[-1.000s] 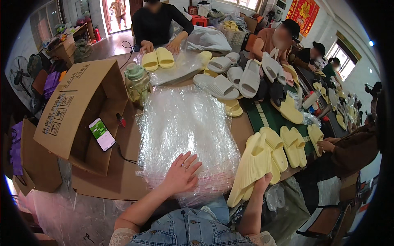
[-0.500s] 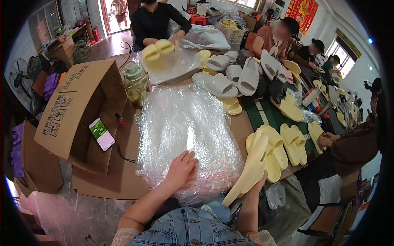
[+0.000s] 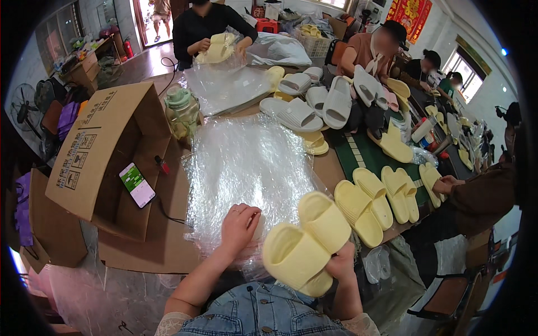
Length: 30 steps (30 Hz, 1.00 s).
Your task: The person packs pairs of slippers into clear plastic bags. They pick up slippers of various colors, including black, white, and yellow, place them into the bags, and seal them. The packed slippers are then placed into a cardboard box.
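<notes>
Over the near right edge of the bag stack, my right hand (image 3: 342,261) grips a pair of pale yellow slippers (image 3: 297,252). They lie side by side, tilted, their openings toward me. My left hand (image 3: 240,228) rests on a stack of clear plastic bags (image 3: 246,162), its fingers bent and drawn together against the top film. Whether it pinches the film is hidden. The bags' near ends carry reddish strips, partly covered by the slippers. Just right of the held pair, more yellow slippers (image 3: 363,208) lie at the table edge.
An open cardboard box (image 3: 103,145) stands at left, a lit phone (image 3: 137,185) leaning in it. Behind it is a lidded glass jar (image 3: 182,109). Grey slippers (image 3: 294,113) are heaped beyond the bags. Across the table a person in black (image 3: 213,28) handles yellow slippers; others work at right.
My right hand has swung the yellow slippers left, over the bags, and turned them so both show. My left hand has shifted slightly left and its fingers have curled. The person opposite has raised their slippers.
</notes>
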Tool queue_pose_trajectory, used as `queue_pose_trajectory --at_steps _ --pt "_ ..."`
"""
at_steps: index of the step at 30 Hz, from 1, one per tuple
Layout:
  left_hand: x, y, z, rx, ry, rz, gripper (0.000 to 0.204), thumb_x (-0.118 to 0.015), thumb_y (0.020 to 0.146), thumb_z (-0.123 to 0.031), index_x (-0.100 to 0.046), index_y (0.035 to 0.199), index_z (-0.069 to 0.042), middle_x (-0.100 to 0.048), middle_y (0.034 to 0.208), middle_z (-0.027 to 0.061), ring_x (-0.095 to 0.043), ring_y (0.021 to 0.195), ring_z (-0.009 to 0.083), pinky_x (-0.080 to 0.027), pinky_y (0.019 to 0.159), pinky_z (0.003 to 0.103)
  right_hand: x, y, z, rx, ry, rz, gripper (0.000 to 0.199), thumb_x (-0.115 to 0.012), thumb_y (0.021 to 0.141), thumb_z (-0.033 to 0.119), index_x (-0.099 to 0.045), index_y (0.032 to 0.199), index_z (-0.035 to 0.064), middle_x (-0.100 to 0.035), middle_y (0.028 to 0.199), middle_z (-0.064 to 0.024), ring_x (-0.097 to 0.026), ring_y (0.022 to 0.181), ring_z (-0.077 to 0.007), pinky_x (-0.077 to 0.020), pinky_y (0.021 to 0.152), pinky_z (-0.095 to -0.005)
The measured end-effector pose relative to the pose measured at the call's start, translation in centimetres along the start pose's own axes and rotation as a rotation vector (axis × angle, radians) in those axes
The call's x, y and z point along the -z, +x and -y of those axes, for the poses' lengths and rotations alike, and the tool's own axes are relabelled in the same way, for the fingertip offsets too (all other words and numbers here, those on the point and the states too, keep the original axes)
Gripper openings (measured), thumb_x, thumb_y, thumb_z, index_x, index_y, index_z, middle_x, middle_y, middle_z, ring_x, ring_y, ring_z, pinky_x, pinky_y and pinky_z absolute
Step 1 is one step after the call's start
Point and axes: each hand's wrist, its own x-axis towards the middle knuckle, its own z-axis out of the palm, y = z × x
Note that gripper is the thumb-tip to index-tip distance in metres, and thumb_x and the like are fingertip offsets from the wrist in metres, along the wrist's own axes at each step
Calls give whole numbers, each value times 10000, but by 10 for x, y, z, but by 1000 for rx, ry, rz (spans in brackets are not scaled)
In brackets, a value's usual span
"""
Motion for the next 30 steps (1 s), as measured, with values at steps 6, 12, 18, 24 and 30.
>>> queue_pose_trajectory --at_steps 6,12,18,24,30 --pt "11 0 -20 -53 -106 -11 118 -725 851 -111 -737 965 -87 -667 869 95 -636 849 296 -529 757 379 -11 -13 -9 -87 -97 236 245 -694 733 98 -710 966 23 -678 874 -189 -655 832 -405 -535 739 -477" --pt "18 -11 -38 -426 7 119 214 -743 807 -114 -716 1017 -93 -659 943 68 -632 854 274 -539 748 374 -31 -8 -22 -223 -135 172 214 -664 792 154 -634 874 -41 -614 808 -250 -598 797 -439 -478 712 -522" --pt "21 -27 -58 -487 -104 209 209 -753 824 -115 -706 1025 -87 -657 944 72 -635 827 283 -535 707 372 -63 14 -10 -183 -91 193 231 -657 839 174 -573 767 -28 -585 769 -257 -569 779 -442 -442 723 -531" --pt "36 -40 -76 -476 -311 342 166 -726 887 -116 -715 1050 -84 -674 973 88 -656 907 281 -542 776 388 -116 68 -54 -226 -210 157 216 -659 857 173 -584 826 -27 -584 789 -238 -588 813 -436 -465 739 -506" --pt "57 -44 -62 -402 -269 389 156 -723 901 -159 -723 1046 -100 -670 954 81 -647 895 280 -534 799 385 -130 105 -24 -319 -75 56 401 -723 880 251 -575 1134 -21 -592 1102 -263 -592 958 -428 -481 825 -483"
